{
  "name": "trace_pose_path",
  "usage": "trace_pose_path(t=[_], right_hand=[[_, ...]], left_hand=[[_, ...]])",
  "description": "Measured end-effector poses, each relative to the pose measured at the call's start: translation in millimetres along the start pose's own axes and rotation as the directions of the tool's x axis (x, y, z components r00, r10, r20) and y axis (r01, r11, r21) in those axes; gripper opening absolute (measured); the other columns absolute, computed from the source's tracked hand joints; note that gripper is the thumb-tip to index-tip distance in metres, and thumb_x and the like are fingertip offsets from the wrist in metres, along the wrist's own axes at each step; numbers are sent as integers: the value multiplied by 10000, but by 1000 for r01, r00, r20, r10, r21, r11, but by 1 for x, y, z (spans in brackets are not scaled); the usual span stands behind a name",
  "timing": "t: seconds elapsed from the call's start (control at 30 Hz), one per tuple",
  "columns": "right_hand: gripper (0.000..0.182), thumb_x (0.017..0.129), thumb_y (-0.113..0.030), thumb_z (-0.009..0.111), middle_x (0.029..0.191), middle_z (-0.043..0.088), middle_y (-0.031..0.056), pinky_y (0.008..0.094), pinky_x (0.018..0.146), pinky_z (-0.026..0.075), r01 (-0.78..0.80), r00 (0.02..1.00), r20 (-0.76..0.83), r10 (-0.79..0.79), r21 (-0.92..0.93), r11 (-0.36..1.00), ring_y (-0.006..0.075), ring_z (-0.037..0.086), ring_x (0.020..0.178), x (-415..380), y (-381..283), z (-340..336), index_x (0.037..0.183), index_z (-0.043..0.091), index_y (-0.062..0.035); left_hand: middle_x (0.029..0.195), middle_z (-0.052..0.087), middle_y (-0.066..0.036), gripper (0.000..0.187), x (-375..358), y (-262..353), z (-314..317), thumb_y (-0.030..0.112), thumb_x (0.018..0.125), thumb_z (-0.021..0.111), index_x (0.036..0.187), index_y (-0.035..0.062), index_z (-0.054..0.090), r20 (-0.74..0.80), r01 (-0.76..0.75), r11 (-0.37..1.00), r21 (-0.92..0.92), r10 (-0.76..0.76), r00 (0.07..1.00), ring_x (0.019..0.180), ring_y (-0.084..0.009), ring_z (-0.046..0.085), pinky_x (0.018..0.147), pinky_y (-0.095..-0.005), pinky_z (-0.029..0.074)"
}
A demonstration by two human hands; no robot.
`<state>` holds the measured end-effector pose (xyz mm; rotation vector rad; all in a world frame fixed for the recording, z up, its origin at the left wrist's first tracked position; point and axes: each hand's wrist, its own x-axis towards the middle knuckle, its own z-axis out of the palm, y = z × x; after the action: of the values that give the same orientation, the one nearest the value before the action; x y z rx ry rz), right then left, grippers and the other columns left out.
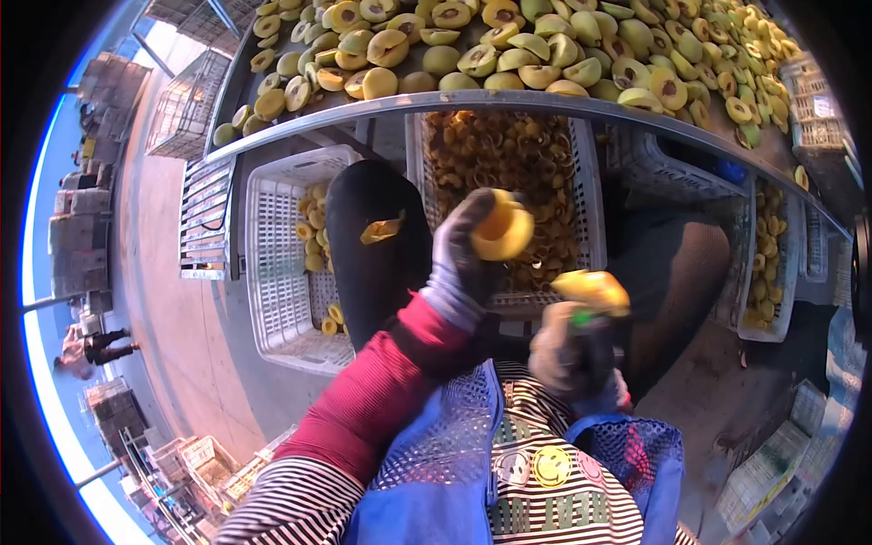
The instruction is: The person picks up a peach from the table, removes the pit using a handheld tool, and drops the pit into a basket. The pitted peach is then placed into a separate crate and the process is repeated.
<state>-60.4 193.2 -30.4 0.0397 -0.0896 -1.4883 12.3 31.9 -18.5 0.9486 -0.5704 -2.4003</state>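
My left hand [461, 250], in a pale glove under a red sleeve, grips a yellow peach half [502, 225] with its hollow facing me. Lower and to the right, my right hand [565, 350] is gloved and blurred. Its fingers are closed around a small tool [581, 318] with a green part; the tool's kind is hidden. A wet orange-yellow piece of fruit [592, 292] shows at the top of that hand. Under both hands stands a crate [595, 209] full of brown-orange fruit scraps [500, 154].
A metal-edged table [509, 98] carries many halved peaches [545, 54], many with pits. A white crate [263, 272] on the left and another crate [772, 329] on the right hold yellow halves. A peel scrap [382, 228] lies on my left leg. A person [95, 350] is far left.
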Motion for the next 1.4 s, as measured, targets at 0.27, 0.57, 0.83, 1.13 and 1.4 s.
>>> trace_pose_path(t=[0.27, 0.57, 0.83, 1.13, 1.4], right_hand=[[436, 960, -465, 435, 513, 369, 10, 213, 372, 307, -32, 898, -378, -225, -566, 824, 70, 336, 375, 12, -15, 22, 803, 480, -60], [481, 940, -496, 444, 504, 371, -3, 213, 325, 260, -102, 965, -253, 64, -139, 985, 69, 300, 343, 22, -5, 16, 809, 487, -35], [496, 919, -536, 463, 487, 364, -15, 197, 339, 271, -189, 968, -165, 189, 13, 982, 66, 315, 351, 40, 7, 24, 809, 509, -54], [483, 959, -511, 392, 480, 335, -25, 233, 301, 219, -225, 690, -719, -84, -323, 919, 84, 270, 317, 51, 1, 10, 791, 532, -80], [438, 935, -539, 441, 486, 329, -41, 242, 310, 245, -109, 774, -633, 0, -134, 985, 67, 278, 326, 51, -28, -20, 871, 529, -114]], left_hand=[[1038, 612, -127, 402, -30, 10, -4, 334, 944, 523, 1137, -16, 559, 377, -573, 659, 486, 433, 818, 999, -180, 592, 879, -325, 474], [1074, 595, -105, 300, -66, 143, -95, 230, 941, 545, 1136, 8, 597, 253, -326, -67, 943, 781, 571, 885, -166, 601, 773, -290, 503], [967, 644, -62, 241, -62, 73, 7, 51, 833, 662, 1066, 0, 623, 340, -412, 439, 798, 237, 910, 923, -118, 595, 842, -264, 478], [862, 638, -136, 253, 17, 81, 2, 149, 703, 702, 928, 53, 637, 452, -409, -345, 845, 51, 890, 823, -319, 627, 719, -373, 509], [1011, 641, -172, 564, 153, 206, -6, 500, 748, 679, 1061, 49, 550, 160, 274, -710, 649, 479, 863, 1004, -330, 603, 854, -414, 472]])
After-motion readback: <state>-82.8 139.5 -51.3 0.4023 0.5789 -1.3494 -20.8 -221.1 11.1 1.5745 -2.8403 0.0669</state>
